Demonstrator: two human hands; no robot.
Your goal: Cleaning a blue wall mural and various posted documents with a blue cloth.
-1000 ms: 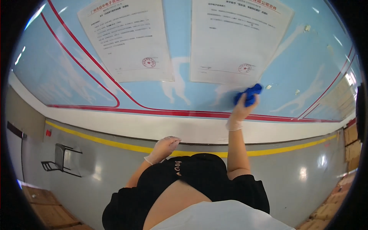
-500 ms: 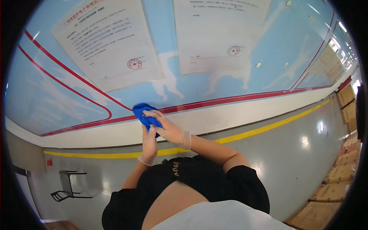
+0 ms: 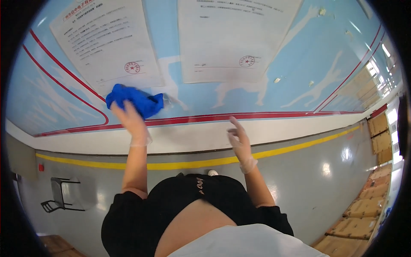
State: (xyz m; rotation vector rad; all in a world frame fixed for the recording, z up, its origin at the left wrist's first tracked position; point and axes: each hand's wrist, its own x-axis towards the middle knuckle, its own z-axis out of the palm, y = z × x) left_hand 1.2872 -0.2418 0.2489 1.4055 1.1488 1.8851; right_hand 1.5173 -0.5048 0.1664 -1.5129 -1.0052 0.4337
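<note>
A crumpled blue cloth [image 3: 143, 102] is in my left hand [image 3: 132, 122], up against the light blue wall panel [image 3: 205, 100] just below a paper notice [image 3: 109, 40]. The fingers of that hand are smeared by motion, and the cloth bulges out past them to the right. My right hand [image 3: 241, 141] is raised before the white lower wall, its fingers apart and nothing in them. Both hands wear clear thin gloves. To the right of the first notice hangs a second paper notice [image 3: 231, 38], also with a red round stamp.
Red stripes [image 3: 205, 118] edge the panel, and a yellow line [image 3: 201, 164] runs along the grey floor [image 3: 299, 184]. A dark chair [image 3: 60, 192] stands at the left, with a small red object [image 3: 41, 167] beyond it. Cardboard boxes [image 3: 364, 205] line the right side.
My hands were together on the cloth and have parted. The left has carried the cloth up and left onto the panel; the right has let go and moved right.
</note>
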